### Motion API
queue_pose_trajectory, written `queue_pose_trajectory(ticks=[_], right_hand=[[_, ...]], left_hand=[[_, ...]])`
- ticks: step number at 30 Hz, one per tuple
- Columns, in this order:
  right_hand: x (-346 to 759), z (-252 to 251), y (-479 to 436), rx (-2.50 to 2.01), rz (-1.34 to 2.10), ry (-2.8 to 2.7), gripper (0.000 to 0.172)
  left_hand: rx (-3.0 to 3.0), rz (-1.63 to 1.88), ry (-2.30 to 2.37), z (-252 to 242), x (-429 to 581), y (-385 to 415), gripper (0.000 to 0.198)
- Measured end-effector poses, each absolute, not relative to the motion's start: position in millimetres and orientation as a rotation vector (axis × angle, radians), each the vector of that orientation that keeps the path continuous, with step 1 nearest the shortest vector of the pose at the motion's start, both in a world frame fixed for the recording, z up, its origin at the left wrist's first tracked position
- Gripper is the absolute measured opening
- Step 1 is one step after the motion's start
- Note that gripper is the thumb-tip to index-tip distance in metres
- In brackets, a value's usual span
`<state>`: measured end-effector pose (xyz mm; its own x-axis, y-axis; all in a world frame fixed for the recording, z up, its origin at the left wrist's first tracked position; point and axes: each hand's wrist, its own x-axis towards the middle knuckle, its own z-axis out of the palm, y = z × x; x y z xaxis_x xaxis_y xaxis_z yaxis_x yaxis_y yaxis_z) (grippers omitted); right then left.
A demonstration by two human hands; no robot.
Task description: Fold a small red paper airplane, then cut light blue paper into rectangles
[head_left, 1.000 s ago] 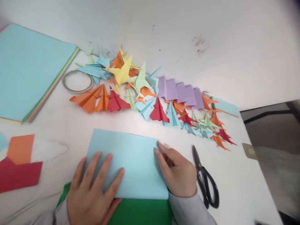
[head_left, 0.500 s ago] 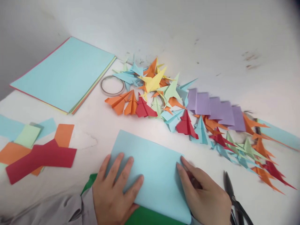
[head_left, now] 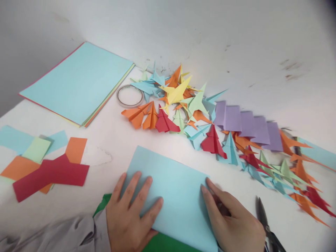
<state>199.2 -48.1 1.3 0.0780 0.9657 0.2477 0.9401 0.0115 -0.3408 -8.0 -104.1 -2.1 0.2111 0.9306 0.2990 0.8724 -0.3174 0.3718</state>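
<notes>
Two hands rest on one light blue sheet (head_left: 173, 189), which lies on the table (head_left: 112, 140) at six o'clock, its near edge over a green sheet (head_left: 162, 244). At seven o'clock the left hand (head_left: 131, 213) lies palm down with fingers spread, pinning the sheet's left part and gripping nothing. At five o'clock the right hand (head_left: 233, 224) has its fingers stretched out and close together along the sheet's right edge; it is not clenched, though whether the thumb slips under the paper cannot be told. The work looks like flattening or creasing this sheet, and doing it well probably means keeping the left palm heavy so the paper cannot skate on the green sheet below. The edges want squaring before any pressure goes on. The right fingertips would best run along the edge in one firm, even stroke. Scissors (head_left: 265, 224) lie just beside the right hand at four o'clock, blades pointing away, so the wrist wants room. From twelve to three o'clock runs a heap of folded paper planes (head_left: 183, 105). A tape ring (head_left: 130, 95) sits at eleven, a paper stack (head_left: 78, 80) at ten, and offcuts (head_left: 49, 168) at nine.
</notes>
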Motion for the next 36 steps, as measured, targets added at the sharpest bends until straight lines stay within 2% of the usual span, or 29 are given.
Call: queue_pose_trajectory(ticks=[24,36], right_hand=[[198,1,-47,-1.974,0.045,-1.874,0.043],[196,1,-46,-1.939,0.085,-1.901,0.036]], left_hand=[[2.376,0.626,1.749,3,-10,-104,0.041],[2.423,0.568,1.682,9,-17,-100,0.044]])
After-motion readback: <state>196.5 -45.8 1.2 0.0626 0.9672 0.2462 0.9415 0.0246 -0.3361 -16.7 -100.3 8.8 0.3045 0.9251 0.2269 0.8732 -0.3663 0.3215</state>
